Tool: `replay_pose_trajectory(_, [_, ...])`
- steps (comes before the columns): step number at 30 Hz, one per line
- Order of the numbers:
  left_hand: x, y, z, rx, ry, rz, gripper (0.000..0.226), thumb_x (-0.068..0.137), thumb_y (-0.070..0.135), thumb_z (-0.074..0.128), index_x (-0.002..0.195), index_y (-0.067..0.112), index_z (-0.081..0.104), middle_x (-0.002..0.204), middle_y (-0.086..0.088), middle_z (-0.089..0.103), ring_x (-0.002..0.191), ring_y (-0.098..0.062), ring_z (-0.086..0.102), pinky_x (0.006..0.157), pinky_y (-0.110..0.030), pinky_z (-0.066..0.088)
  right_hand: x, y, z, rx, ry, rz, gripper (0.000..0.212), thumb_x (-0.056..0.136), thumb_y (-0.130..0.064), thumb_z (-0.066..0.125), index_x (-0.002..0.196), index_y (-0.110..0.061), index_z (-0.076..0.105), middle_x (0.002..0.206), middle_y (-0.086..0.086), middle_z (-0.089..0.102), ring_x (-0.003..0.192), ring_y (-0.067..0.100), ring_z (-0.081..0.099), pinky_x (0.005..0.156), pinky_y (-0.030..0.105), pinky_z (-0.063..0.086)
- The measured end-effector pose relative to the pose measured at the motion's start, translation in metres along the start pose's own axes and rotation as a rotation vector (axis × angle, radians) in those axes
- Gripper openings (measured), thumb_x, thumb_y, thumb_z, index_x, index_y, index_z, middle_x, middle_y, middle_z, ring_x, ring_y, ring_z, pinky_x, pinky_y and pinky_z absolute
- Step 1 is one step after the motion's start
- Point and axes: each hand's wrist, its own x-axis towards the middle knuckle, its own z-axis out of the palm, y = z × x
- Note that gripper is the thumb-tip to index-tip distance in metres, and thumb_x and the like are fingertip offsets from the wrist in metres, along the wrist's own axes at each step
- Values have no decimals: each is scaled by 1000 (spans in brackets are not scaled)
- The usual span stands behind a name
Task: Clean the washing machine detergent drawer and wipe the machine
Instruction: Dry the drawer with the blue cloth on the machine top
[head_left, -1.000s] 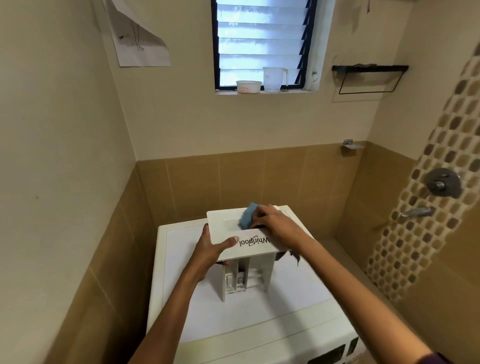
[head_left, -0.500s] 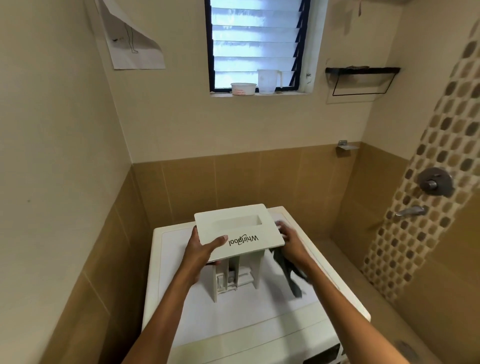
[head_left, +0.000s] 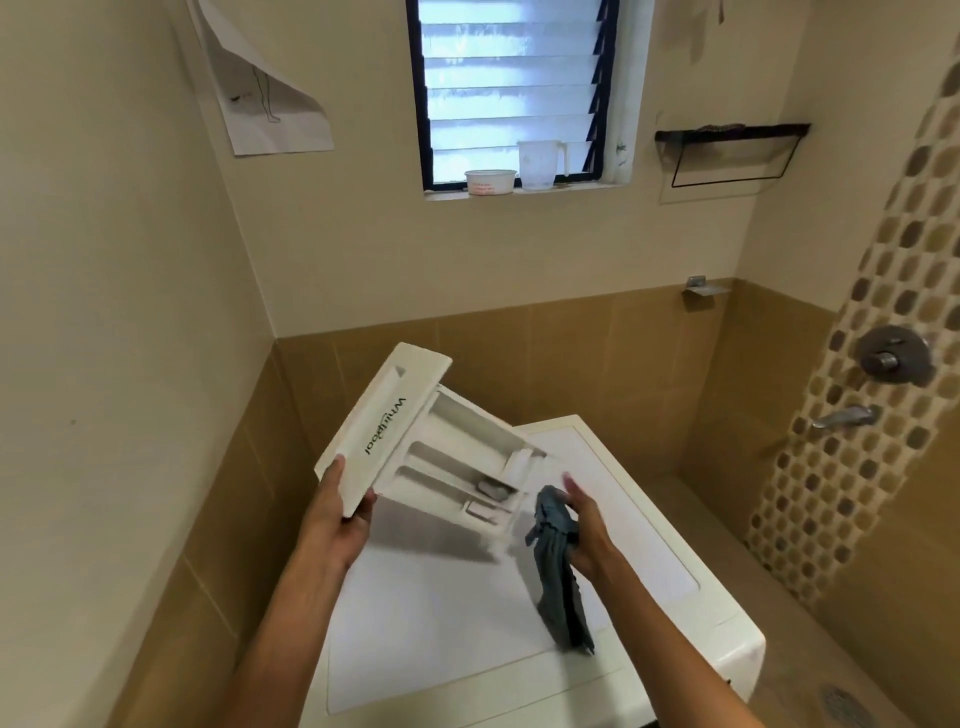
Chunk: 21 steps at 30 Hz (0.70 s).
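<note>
The white detergent drawer is lifted off the washing machine and tilted, its front panel up at the left and its open compartments facing me. My left hand grips the lower corner of that front panel. My right hand is just right of the drawer's back end and holds a grey-blue cloth, which hangs down to the machine's white top. The fingertips of that hand point up toward the drawer.
The machine stands in a corner with tiled walls on the left and behind. On the window sill stand a small tub and a clear jug. A shower valve and tap are on the mosaic wall at right. A floor drain lies at lower right.
The drawer stood on end on the machine with the cloth wiping its front panel. Now it is lifted and turned with its compartments facing me, and the right hand has come away with the cloth.
</note>
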Motion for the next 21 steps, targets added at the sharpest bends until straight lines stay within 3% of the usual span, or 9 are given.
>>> replay_pose_trajectory(2, [1,-1,-5,-81,-38,-31,29,94,27,51,116,8,47,86,-9,58,47,-13,65,30,-14,43,2,0,15,-181,-92,-78,69,68,-64,67,110,-9,66,106,15,69,92,35,65,79,46,54])
replay_pose_trajectory(5, [5,0,-16,-130,-76,-68,31,94,27,49,118,7,46,85,-10,57,40,-13,62,28,-13,41,-21,-22,40,-311,-128,-189,45,86,-47,57,109,-9,64,102,14,70,94,35,66,88,48,52])
replay_pose_trajectory(9, [16,6,-42,-42,-84,-221,31,95,28,43,116,6,49,71,-17,66,35,-15,58,28,-16,43,-30,-42,53,-451,-141,-314,16,93,-27,53,93,-14,62,79,0,65,72,13,61,61,19,47])
replay_pose_trajectory(11, [19,3,-53,103,-66,-333,36,96,32,38,118,6,51,89,-26,64,37,-25,59,31,-25,49,-28,-48,57,-516,-85,-370,17,92,-24,54,95,-10,62,73,1,65,63,11,55,58,20,41])
replay_pose_trajectory(13, [19,-4,-59,246,-31,-394,42,97,35,37,121,3,50,96,-27,57,52,-39,65,45,-41,56,-30,-53,64,-631,-54,-422,22,87,-30,57,97,-12,65,75,5,71,65,16,60,63,29,49])
replay_pose_trajectory(15, [18,-11,-62,419,37,-430,54,96,40,36,133,0,43,112,-31,53,95,-48,61,81,-53,51,-33,-56,71,-773,-8,-466,34,76,-46,57,100,-23,66,82,3,73,76,21,67,78,38,55])
replay_pose_trajectory(16, [18,-12,-62,480,100,-406,58,96,42,36,138,2,38,128,-30,46,116,-47,50,95,-53,40,-40,-59,76,-854,21,-491,41,72,-51,56,103,-27,66,88,0,73,83,21,67,83,39,54])
replay_pose_trajectory(18, [20,-8,-60,485,257,-179,56,96,43,34,138,6,38,131,-23,47,119,-39,46,99,-47,35,-54,-64,86,-1033,76,-591,42,77,-49,58,114,-30,64,102,-3,70,97,20,64,86,31,49])
replay_pose_trajectory(21, [20,0,-49,549,296,460,50,97,35,36,142,14,33,143,-12,41,130,-30,40,105,-43,32,-69,-63,99,-1297,104,-745,37,80,-43,59,115,-31,63,101,-2,70,98,21,64,74,25,43])
